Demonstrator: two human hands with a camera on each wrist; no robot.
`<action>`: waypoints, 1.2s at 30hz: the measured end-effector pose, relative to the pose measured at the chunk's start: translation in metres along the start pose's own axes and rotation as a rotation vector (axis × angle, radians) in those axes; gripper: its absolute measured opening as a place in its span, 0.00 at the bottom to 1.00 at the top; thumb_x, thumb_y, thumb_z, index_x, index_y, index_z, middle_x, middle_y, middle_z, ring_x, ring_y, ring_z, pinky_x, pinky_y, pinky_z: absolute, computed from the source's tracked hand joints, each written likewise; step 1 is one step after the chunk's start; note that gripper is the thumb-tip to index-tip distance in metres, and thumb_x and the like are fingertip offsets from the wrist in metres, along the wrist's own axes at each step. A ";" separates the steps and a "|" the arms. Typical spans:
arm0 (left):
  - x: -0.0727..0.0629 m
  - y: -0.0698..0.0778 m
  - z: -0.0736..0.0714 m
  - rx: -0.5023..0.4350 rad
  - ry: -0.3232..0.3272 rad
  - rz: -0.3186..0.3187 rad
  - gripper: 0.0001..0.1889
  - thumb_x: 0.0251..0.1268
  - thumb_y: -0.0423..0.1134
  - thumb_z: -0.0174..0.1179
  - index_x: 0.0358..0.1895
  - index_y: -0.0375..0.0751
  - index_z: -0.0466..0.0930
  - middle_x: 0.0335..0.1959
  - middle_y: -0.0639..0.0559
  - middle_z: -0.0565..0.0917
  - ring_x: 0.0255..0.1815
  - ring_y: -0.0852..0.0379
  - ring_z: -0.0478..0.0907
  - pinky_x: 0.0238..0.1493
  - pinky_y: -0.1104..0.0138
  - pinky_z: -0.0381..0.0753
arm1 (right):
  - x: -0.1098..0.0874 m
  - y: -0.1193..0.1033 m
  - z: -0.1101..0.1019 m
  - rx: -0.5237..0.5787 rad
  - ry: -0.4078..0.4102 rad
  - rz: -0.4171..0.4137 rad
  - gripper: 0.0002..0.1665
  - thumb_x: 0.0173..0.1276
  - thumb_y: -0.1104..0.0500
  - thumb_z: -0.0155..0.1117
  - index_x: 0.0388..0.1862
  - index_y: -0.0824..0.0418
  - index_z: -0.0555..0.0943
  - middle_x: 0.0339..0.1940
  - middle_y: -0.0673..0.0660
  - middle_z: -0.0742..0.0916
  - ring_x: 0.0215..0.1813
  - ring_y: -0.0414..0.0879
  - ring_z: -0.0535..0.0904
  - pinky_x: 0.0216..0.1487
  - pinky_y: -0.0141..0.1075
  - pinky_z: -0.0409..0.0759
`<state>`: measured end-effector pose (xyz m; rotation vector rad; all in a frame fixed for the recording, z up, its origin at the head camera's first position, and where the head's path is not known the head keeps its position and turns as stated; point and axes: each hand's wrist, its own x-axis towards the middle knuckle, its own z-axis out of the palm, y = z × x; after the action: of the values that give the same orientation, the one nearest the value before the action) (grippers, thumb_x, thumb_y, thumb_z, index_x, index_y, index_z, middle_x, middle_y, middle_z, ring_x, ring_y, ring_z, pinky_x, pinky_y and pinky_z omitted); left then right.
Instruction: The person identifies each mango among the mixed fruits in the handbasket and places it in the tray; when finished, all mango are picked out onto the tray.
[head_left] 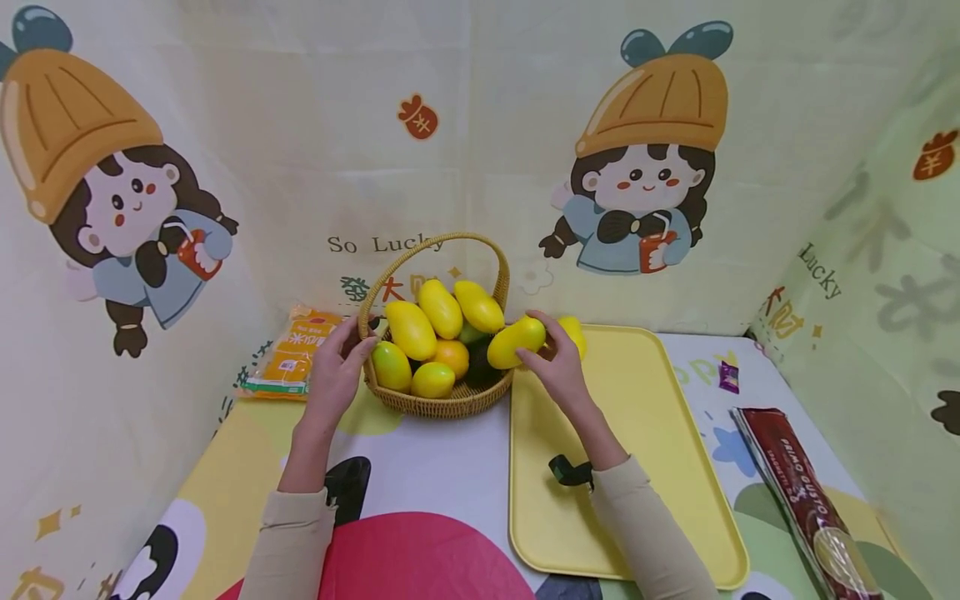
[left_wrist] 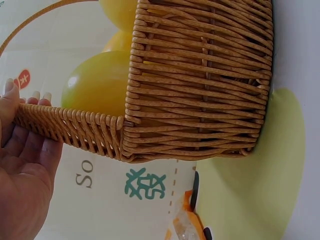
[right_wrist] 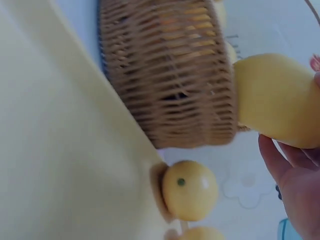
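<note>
A wicker basket point(head_left: 442, 407) with a tall arched handle stands near the back wall, piled with several yellow mangoes point(head_left: 411, 330), an orange fruit point(head_left: 452, 358) and something dark green. At its left side my left hand point(head_left: 335, 367) grips the wicker where the handle joins the rim; in the left wrist view the fingers point(left_wrist: 47, 150) pass behind it. My right hand point(head_left: 557, 367) holds a yellow mango point(head_left: 516, 343) between thumb and fingers at the basket's right rim. In the right wrist view this mango point(right_wrist: 277, 100) overlaps the rim.
A yellow tray point(head_left: 600, 433) lies right of the basket, under my right forearm. Yellow fruit point(head_left: 573, 335) sits at its far left corner, partly behind my right hand. An orange food bag point(head_left: 296, 354) lies left. A small purple packet point(head_left: 728, 377) and a spaghetti pack point(head_left: 802, 492) lie right.
</note>
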<state>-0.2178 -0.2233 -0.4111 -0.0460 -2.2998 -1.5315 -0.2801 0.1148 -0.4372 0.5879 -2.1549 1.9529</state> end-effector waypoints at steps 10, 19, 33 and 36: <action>0.000 0.000 0.001 -0.006 0.008 0.016 0.22 0.74 0.49 0.55 0.68 0.55 0.73 0.53 0.46 0.80 0.53 0.56 0.76 0.52 0.82 0.77 | 0.005 -0.006 -0.032 0.008 0.177 0.039 0.38 0.66 0.65 0.64 0.74 0.51 0.67 0.64 0.58 0.76 0.56 0.47 0.74 0.55 0.23 0.77; 0.001 0.000 0.001 -0.023 0.005 0.012 0.23 0.74 0.46 0.55 0.69 0.53 0.72 0.53 0.46 0.80 0.53 0.57 0.76 0.52 0.82 0.77 | 0.011 0.006 -0.062 -0.062 0.391 0.100 0.36 0.64 0.61 0.68 0.68 0.57 0.63 0.59 0.53 0.77 0.57 0.43 0.73 0.61 0.36 0.72; -0.001 0.002 0.001 -0.020 -0.001 0.024 0.22 0.75 0.47 0.55 0.69 0.53 0.72 0.53 0.43 0.80 0.52 0.55 0.75 0.51 0.82 0.77 | 0.007 0.040 -0.095 -0.382 0.432 0.132 0.36 0.66 0.55 0.66 0.73 0.54 0.70 0.64 0.60 0.76 0.58 0.53 0.71 0.62 0.47 0.74; 0.000 0.000 0.000 -0.017 0.003 0.021 0.22 0.75 0.48 0.54 0.69 0.54 0.72 0.53 0.43 0.80 0.52 0.55 0.75 0.51 0.82 0.77 | 0.006 0.052 -0.098 -0.456 0.392 0.178 0.37 0.67 0.55 0.64 0.75 0.56 0.67 0.69 0.63 0.75 0.64 0.59 0.71 0.68 0.53 0.71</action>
<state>-0.2174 -0.2227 -0.4110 -0.0720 -2.2767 -1.5401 -0.3198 0.2133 -0.4702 -0.0601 -2.3250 1.4106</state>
